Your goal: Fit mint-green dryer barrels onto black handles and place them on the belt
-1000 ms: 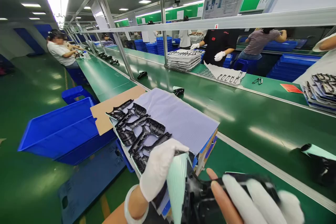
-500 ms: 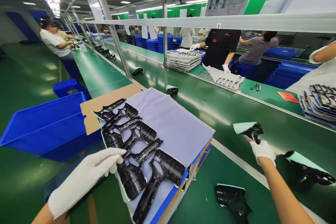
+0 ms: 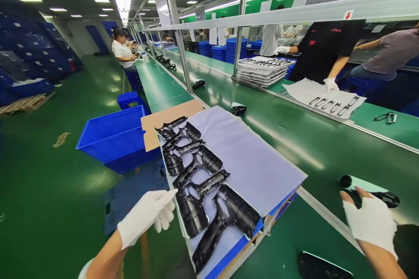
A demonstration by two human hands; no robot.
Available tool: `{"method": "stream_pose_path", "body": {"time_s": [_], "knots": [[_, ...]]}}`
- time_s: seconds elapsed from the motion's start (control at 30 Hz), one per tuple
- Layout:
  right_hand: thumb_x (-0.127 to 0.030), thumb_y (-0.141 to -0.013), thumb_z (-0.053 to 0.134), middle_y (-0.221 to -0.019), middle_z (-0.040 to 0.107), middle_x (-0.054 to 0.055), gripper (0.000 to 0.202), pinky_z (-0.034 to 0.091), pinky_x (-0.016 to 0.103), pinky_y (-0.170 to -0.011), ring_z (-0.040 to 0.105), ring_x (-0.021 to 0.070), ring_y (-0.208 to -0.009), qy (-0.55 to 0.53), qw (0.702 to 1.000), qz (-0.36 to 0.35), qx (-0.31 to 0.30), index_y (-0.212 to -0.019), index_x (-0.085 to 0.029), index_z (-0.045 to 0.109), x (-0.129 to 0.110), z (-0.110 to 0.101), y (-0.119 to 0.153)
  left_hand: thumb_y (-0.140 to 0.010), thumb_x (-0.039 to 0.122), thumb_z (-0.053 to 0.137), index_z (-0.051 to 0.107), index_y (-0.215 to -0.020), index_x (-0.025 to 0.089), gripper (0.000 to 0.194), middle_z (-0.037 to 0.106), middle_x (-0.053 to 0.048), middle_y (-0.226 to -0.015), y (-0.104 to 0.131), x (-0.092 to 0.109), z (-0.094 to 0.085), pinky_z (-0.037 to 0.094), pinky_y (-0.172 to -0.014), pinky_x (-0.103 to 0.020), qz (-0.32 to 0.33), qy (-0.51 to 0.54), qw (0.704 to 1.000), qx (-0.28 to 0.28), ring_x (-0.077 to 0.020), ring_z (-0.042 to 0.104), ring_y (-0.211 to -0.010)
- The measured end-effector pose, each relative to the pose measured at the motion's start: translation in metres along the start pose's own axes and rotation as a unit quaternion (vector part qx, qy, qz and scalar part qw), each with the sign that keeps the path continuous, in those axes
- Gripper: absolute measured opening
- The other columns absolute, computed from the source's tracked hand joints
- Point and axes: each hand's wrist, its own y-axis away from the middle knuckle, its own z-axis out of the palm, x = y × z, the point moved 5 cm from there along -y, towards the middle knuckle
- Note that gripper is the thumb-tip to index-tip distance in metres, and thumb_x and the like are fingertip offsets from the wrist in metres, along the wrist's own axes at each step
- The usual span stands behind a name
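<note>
My left hand [image 3: 147, 216], white-gloved, is at the left edge of a sheet-topped stack [image 3: 248, 152]. Its loosely bent fingers are apart and show nothing in them; the fingertips reach a black pistol-shaped plastic shell half [image 3: 193, 213]. Several such halves lie there in a column, hollow side up, like this front one [image 3: 222, 231]. My right hand [image 3: 373, 220], in a glove that leaves thumb and forefinger bare, is at a mint-and-black pistol-shaped shell [image 3: 373, 186] over the green belt. Thumb and forefinger close around its black part, partly hidden by the hand.
Another dark shell [image 3: 324, 266] lies at the front edge. A blue bin [image 3: 111, 139] stands left of the stack, beside a cardboard sheet [image 3: 173, 117]. A metal post [image 3: 183, 56] rises behind. Across the belt [image 3: 278, 128], a person in black [image 3: 321, 48] handles small parts on white sheets.
The view has turned left, shifting the scene rightward. My right hand has moved nearer and its thumb and forefinger now show around a shell. My left hand stays by the stack's left edge.
</note>
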Motion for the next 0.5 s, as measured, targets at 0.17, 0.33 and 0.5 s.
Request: {"method": "stream_pose_path", "body": {"time_s": [0.17,0.33,0.5], "knots": [[-0.04,-0.094,0.048,-0.087,0.064,0.008,0.028,0.046,0.042,-0.067,0.058,0.0269,-0.076,-0.029,0.904,-0.426,-0.014,-0.116,-0.026,0.058,-0.18,-0.002,0.163,-0.075,0.065,0.069,0.056,-0.056,0.016,0.054,0.068,-0.009,-0.046,-0.006,-0.018,0.024,0.044,-0.04,-0.023,0.004,0.001,0.999,-0.034,-0.0135,0.054,-0.033],[-0.044,-0.091,0.057,-0.06,0.052,0.002,0.04,0.034,0.033,-0.054,0.049,0.0211,-0.056,0.104,0.846,-0.501,-0.148,-0.124,-0.023,0.062,-0.261,0.026,0.27,-0.073,0.065,0.071,0.05,-0.058,0.02,0.052,0.067,-0.01,-0.044,-0.007,-0.028,0.022,0.044,-0.038,-0.025,0.023,0.043,0.998,-0.039,-0.0182,0.057,-0.033],[-0.043,-0.08,0.07,-0.067,0.057,0.006,0.04,0.039,0.034,-0.055,0.055,0.0249,-0.06,0.176,0.857,-0.442,-0.2,-0.116,-0.025,0.068,-0.262,0.036,0.292,-0.076,0.057,0.07,0.061,-0.072,0.015,0.043,0.072,-0.006,-0.057,0.0,-0.019,-0.004,0.053,-0.05,-0.031,0.063,0.127,0.989,-0.038,-0.0231,0.067,-0.05]]}}
